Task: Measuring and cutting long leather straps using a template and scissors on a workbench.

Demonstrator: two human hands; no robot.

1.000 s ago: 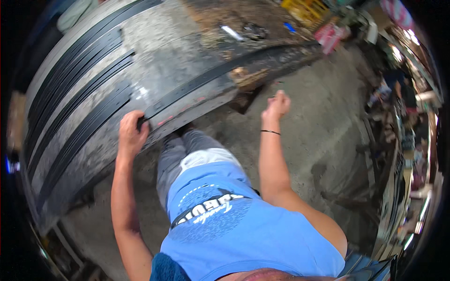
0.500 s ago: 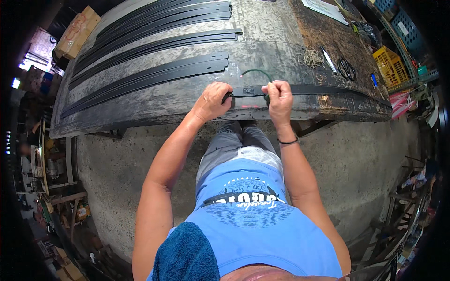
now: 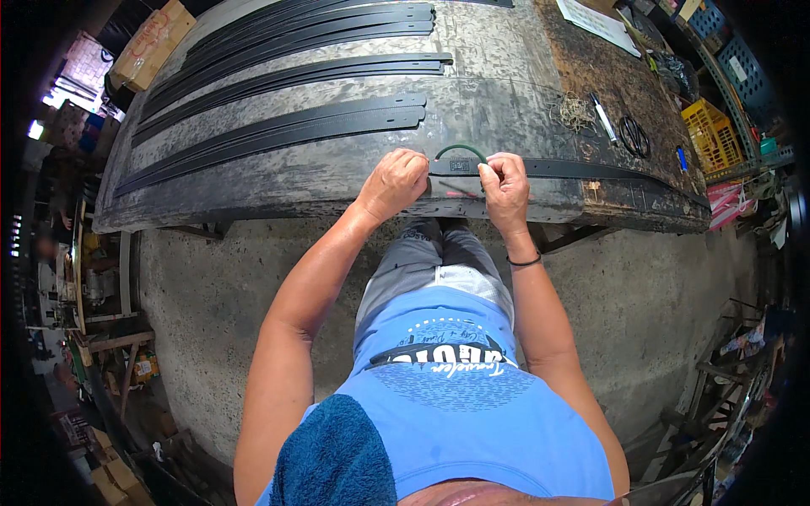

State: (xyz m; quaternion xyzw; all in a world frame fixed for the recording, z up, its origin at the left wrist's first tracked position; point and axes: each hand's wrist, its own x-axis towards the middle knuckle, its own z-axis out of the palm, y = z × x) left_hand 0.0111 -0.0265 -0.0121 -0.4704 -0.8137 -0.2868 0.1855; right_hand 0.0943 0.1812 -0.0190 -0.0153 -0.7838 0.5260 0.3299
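A long black belt strap point(image 3: 574, 169) lies along the near edge of the worktable, with an embossed patch on the stretch between my hands. My left hand point(image 3: 395, 181) is closed at the strap's left end. Its fingers hide what they grip. My right hand point(image 3: 504, 190) pinches a thin green cord point(image 3: 462, 148) just in front of the strap. The cord arches above the patch, and its pale tip comes close to my left fingertips.
Several black straps point(image 3: 354, 122) lie in groups across the worktable point(image 3: 498, 101). At the right are a tangle of thread point(image 3: 574, 112), a white pen-like tool point(image 3: 605, 120), black scissors-like loops point(image 3: 633, 137) and a small blue item point(image 3: 682, 159). A yellow crate point(image 3: 710, 135) stands beyond.
My left hand has shifted slightly right and turned, closer to the cord's tip. The cord's arch has moved a little toward it. My right hand keeps its pinch.
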